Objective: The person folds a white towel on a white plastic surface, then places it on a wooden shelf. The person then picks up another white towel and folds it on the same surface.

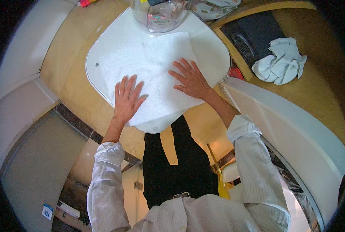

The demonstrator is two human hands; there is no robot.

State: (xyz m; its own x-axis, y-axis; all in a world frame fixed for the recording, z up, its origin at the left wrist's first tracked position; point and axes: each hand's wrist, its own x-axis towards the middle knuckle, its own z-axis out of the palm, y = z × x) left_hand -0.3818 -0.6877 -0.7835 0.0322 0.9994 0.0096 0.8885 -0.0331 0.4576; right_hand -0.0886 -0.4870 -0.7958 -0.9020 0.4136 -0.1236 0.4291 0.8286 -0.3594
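Observation:
A white cloth, which looks like a towel, lies spread over a small white table with rounded corners. Its surface shows a few wrinkles, and its near corner reaches close to the tabletop's front. My left hand rests flat on the cloth's left part, fingers apart. On the right part, my right hand also lies palm down with its fingers spread. Neither hand grips anything. Just beyond the cloth stands a clear plastic container with something pink and printed inside.
To the right, a crumpled white cloth lies partly on a black flat object on a wooden surface. A white partition runs along my right side. A patterned bag or fabric sits behind the table. Low down is a yellow chair.

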